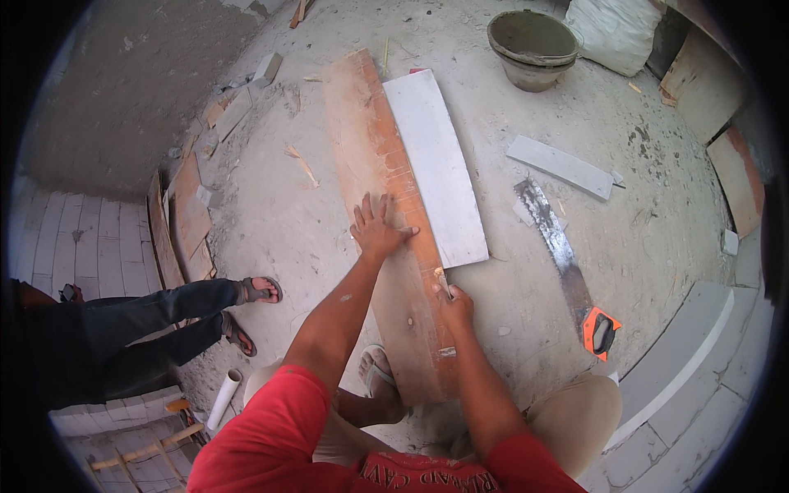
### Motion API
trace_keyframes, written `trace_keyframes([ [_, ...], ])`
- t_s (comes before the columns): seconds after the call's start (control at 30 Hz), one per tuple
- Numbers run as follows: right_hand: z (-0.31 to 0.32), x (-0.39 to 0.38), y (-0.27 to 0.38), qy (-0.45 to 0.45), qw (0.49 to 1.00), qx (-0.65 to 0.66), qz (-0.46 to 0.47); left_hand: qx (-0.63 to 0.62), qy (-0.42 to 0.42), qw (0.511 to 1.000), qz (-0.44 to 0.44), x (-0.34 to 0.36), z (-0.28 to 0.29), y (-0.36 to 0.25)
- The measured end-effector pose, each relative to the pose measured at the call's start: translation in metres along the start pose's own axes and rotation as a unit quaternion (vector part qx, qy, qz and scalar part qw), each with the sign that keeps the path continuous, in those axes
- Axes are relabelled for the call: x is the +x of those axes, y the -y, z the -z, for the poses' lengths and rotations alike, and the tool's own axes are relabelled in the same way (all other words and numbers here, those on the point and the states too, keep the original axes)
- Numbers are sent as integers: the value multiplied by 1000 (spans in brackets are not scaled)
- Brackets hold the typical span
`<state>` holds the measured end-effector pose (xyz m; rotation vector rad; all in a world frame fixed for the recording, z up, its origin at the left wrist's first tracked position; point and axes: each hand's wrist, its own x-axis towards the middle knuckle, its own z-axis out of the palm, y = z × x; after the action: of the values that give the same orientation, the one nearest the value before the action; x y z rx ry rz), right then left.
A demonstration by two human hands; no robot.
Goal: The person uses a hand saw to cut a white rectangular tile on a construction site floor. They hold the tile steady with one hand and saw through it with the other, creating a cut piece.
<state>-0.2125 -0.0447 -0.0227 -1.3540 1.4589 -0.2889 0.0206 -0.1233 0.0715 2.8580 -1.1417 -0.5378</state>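
A long wooden board (362, 135), orange-brown along its right side, runs away from me across the floor. My left hand (380, 228) lies on it with fingers spread, pressing flat near its middle. At the board's right edge, closer to me, my right hand (454, 306) is closed around a small, thin thing whose kind I cannot make out; its tip touches or nearly touches the edge. A white block slab (436, 164) lies along the board's far right side, partly covered by it. My sandalled foot is beside the board's near left edge.
A handsaw (567, 255) with an orange handle lies to the right, below a narrow grey block strip (560, 167). A bucket (532, 49) and a white sack (612, 33) stand at the back. Another person's legs (164, 316) are at left, near a white pipe (223, 399).
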Motion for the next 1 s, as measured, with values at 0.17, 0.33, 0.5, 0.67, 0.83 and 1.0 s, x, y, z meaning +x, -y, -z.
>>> trace_keyframes([
  [0.17,0,0,1,1,1000,-9,11,28,102,994,-8,30,18,-16],
  [0.33,8,-6,8,25,999,40,-1,27,122,992,-34,35,29,-17],
  [0.5,16,2,-4,-153,987,47,17,48,112,989,-79,44,32,-22],
  [0.67,68,78,94,-208,964,130,104,44,129,986,-94,54,27,-13],
  [0.83,14,260,259,-76,961,-44,262,63,138,983,-107,61,24,-19],
  [1.0,-60,394,339,-181,900,-261,300,29,130,983,-129,66,14,-20],
])
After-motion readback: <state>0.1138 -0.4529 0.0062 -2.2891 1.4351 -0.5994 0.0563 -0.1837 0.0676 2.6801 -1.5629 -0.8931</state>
